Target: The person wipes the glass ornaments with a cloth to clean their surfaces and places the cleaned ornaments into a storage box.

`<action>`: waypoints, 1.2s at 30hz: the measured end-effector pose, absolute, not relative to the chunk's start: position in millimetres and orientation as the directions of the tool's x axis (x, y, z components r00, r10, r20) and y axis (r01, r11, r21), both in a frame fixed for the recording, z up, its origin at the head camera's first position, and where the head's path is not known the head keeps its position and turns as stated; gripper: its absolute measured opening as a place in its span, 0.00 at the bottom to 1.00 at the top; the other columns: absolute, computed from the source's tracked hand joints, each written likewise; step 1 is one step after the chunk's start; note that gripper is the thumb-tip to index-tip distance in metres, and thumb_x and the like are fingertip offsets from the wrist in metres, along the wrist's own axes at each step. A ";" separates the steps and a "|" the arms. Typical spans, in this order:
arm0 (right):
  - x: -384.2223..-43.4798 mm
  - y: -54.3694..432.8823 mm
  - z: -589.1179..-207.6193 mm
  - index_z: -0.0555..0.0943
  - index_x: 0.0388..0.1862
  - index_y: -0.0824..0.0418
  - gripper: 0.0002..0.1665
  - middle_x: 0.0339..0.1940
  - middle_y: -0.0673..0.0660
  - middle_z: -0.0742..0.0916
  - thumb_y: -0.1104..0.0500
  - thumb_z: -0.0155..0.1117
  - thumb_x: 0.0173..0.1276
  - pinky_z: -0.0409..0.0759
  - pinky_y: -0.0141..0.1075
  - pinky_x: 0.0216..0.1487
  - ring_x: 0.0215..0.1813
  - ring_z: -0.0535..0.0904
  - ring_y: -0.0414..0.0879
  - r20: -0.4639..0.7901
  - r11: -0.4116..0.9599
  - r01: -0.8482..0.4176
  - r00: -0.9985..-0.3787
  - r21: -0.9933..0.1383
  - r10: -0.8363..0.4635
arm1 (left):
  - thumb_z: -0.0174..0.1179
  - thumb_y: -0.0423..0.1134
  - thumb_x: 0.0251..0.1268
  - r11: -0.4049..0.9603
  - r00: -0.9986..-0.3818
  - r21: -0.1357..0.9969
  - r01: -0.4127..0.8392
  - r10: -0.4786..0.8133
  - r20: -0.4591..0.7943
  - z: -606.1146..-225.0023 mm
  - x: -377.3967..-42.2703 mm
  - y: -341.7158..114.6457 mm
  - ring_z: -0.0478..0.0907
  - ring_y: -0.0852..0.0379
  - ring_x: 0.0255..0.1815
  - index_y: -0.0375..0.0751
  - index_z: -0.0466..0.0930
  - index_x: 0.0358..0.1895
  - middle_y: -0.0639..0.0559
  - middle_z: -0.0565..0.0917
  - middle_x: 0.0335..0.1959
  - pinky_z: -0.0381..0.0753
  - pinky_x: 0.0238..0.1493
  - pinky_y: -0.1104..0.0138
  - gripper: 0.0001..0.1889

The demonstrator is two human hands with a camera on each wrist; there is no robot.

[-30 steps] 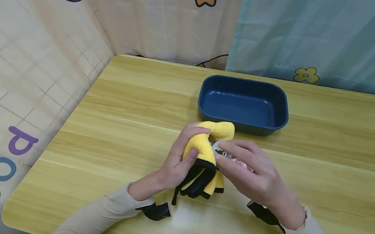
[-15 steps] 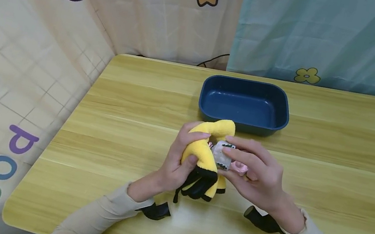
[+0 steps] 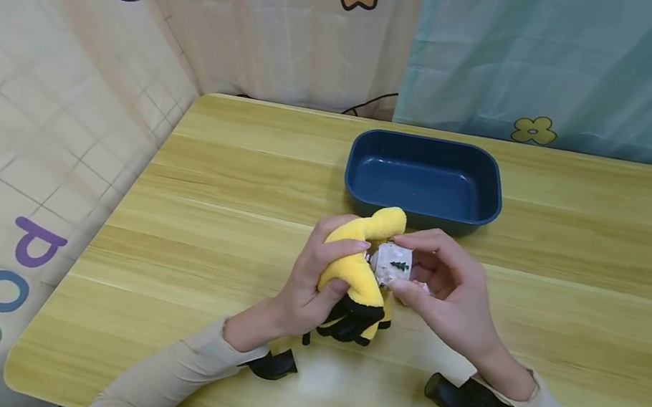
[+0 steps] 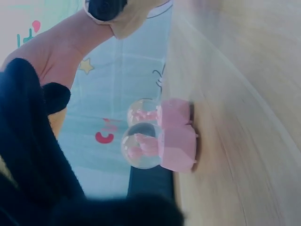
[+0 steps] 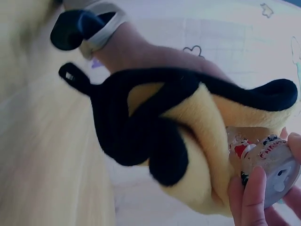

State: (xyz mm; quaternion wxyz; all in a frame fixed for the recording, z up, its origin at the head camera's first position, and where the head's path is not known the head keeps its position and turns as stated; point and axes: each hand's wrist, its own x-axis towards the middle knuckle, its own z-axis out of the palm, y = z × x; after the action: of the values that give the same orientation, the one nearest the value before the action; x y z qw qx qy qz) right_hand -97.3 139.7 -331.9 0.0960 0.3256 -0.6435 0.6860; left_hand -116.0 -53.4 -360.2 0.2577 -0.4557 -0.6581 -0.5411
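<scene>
A yellow cloth with black trim [image 3: 355, 260] is bunched in my left hand [image 3: 314, 270], whose fingers and thumb grip its folds. Out of the cloth's right side pokes the white base of a snow globe [image 3: 395, 265], printed with a green tree. My right hand [image 3: 463, 297] pinches this base between thumb and fingers. In the right wrist view the round underside of the snow globe's base [image 5: 280, 176] faces the camera, with a red figure and lettering on its side. The cloth [image 5: 207, 155] hides most of the globe's glass.
Two pink snow globes, a nearer one [image 4: 178, 147] and a farther one [image 4: 176, 112], stand on the table, mostly hidden behind my right hand in the head view. A dark blue rectangular bin [image 3: 418, 216] sits at the back of the wooden table [image 3: 238, 181]. Printed curtains hang behind.
My right hand has turned the snow globe's base, so a different printed side with the tree now shows, and its fingers have spread. The cloth in my left hand has shifted slightly.
</scene>
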 end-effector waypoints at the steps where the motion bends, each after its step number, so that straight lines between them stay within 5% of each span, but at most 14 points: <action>1: -97.0 140.3 -331.8 0.75 0.50 0.71 0.23 0.48 0.52 0.82 0.79 0.63 0.53 0.82 0.28 0.33 0.39 0.83 0.39 0.523 -0.146 -0.503 -0.800 -0.852 -0.293 | 0.39 0.50 0.73 0.004 -0.451 0.476 0.880 0.325 0.831 -360.8 -116.5 -53.2 0.65 0.44 0.56 0.44 0.64 0.57 0.31 0.66 0.54 0.69 0.57 0.58 0.18; 9: -96.8 144.5 -328.3 0.76 0.49 0.55 0.20 0.45 0.48 0.82 0.74 0.56 0.63 0.83 0.34 0.30 0.34 0.84 0.38 0.272 -0.107 -0.250 -0.892 -0.962 -0.362 | 0.39 0.50 0.74 0.046 -0.425 0.438 0.898 0.350 0.835 -363.4 -118.2 -53.9 0.66 0.44 0.55 0.43 0.64 0.55 0.32 0.67 0.52 0.69 0.56 0.58 0.18; 19: -96.2 145.3 -326.6 0.76 0.50 0.55 0.18 0.45 0.49 0.82 0.72 0.56 0.64 0.84 0.35 0.31 0.33 0.84 0.38 0.211 -0.127 -0.175 -0.902 -0.976 -0.376 | 0.38 0.51 0.74 0.047 -0.426 0.440 0.897 0.362 0.829 -363.3 -120.1 -54.0 0.66 0.44 0.55 0.42 0.63 0.56 0.32 0.67 0.52 0.70 0.55 0.58 0.18; 26: -96.5 143.8 -327.9 0.75 0.51 0.57 0.20 0.45 0.49 0.82 0.72 0.59 0.63 0.83 0.33 0.32 0.34 0.83 0.38 0.197 -0.109 -0.169 -0.914 -0.980 -0.354 | 0.38 0.52 0.74 0.020 -0.481 0.507 0.862 0.349 0.804 -366.1 -121.9 -54.9 0.66 0.44 0.57 0.41 0.63 0.57 0.31 0.66 0.54 0.71 0.55 0.60 0.20; 30: -95.4 141.0 -328.3 0.76 0.51 0.63 0.22 0.46 0.50 0.81 0.76 0.62 0.57 0.83 0.31 0.34 0.38 0.84 0.40 0.290 -0.101 -0.272 -0.902 -0.957 -0.321 | 0.38 0.52 0.73 -0.001 -0.490 0.522 0.853 0.346 0.801 -367.3 -122.3 -55.9 0.65 0.44 0.56 0.41 0.62 0.57 0.31 0.66 0.54 0.70 0.55 0.60 0.21; 36: -95.9 135.3 -332.6 0.76 0.51 0.74 0.27 0.49 0.56 0.81 0.77 0.69 0.49 0.77 0.23 0.33 0.38 0.77 0.40 0.600 -0.159 -0.580 -0.747 -0.799 -0.288 | 0.38 0.52 0.73 -0.011 -0.463 0.497 0.868 0.346 0.816 -365.6 -122.2 -57.3 0.66 0.43 0.55 0.42 0.61 0.57 0.31 0.66 0.53 0.71 0.54 0.61 0.20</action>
State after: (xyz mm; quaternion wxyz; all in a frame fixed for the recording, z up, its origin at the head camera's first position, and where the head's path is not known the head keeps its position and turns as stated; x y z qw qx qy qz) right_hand -95.9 135.3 -332.6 0.1073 0.3393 -0.6394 0.6816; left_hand -122.2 -57.3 -365.6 0.2403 -0.4590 -0.6610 -0.5429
